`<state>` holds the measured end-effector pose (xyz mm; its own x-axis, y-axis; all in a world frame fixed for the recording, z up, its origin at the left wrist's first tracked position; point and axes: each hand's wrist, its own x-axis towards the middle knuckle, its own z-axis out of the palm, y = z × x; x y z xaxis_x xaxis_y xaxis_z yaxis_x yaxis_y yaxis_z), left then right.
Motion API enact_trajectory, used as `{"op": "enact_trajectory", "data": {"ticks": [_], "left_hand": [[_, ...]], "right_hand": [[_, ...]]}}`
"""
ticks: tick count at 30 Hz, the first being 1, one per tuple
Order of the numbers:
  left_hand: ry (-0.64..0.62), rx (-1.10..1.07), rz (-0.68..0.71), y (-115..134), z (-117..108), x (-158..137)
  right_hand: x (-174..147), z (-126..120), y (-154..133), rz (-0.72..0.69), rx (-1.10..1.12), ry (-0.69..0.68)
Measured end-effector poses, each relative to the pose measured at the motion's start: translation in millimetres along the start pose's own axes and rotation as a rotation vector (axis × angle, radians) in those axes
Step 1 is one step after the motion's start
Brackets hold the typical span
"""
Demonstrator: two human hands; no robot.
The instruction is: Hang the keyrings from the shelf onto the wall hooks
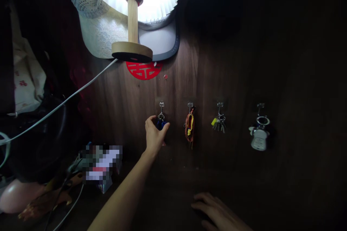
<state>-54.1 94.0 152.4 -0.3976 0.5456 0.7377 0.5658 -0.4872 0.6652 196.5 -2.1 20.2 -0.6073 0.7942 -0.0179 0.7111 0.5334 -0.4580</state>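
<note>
My left hand [155, 135] is raised to a bunch of keys with a dark blue piece [162, 124], which hangs by rings from the leftmost metal hook [162, 105]. Thumb and fingers are apart on either side of the bunch; whether they touch it I cannot tell. Part of the bunch is hidden behind the hand. Lower right, my right hand [215, 211] is held loosely with its fingers stretched out and nothing visible in them. To the right of the left hand, an orange-brown pouch with yellow trim [189, 128] hangs from another hook.
Farther right hang keys with a yellow-green tag [219, 124] and a pale figure-shaped keychain [259, 139]. Above, a lit lamp [132, 21] trails a white cable [67, 98] leftward, in front of caps [104, 34]. A pixelated box [104, 164] and a pink rounded object [20, 196] are lower left.
</note>
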Motion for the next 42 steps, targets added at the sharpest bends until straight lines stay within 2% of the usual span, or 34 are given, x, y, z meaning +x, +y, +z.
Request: {"op": "enact_trajectory", "data": {"ticks": [3,5,7,9,12,14,17,22,29,39,42], "left_hand": [[0.008,0.128,-0.048,9.7,13.7,10.1],[-0.008,0.180,-0.077,12.5,16.7,13.9],[-0.030,0.178,-0.093,12.7,15.2,17.8],[-0.071,0.151,-0.094,11.4,10.5,22.4],[-0.150,0.076,-0.107,9.8,2.5,28.7],[-0.208,-0.003,-0.127,9.8,-1.1,31.1],[-0.299,-0.144,-0.181,10.4,-2.7,32.2],[-0.383,-0.320,-0.289,12.4,-3.7,34.2],[-0.446,-0.415,-0.431,19.7,-7.4,42.1],[-0.499,-0.318,-0.526,23.1,-21.0,57.6],[-0.554,-0.300,-0.531,29.8,-24.9,58.6]], "right_hand": [[1.3,-13.1,-5.2,-0.038,0.012,-0.040],[6.3,-32.2,-20.0,-0.081,-0.001,-0.056],[15.9,-59.0,-41.4,-0.123,-0.081,-0.015],[30.4,-89.7,-64.5,-0.200,-0.163,0.097],[60.9,-133.2,-93.7,-0.312,-0.287,0.356],[84.5,-155.7,-107.7,-0.281,-0.397,0.536],[116.4,-176.8,-121.1,-0.233,-0.574,0.629],[143.3,-188.6,-126.4,-0.194,-0.673,0.606],[148.5,-191.0,-123.3,-0.157,-0.681,0.576],[147.0,-193.9,-138.2,-0.134,-0.707,0.568],[146.7,-195.1,-139.4,-0.118,-0.688,0.545]]}}
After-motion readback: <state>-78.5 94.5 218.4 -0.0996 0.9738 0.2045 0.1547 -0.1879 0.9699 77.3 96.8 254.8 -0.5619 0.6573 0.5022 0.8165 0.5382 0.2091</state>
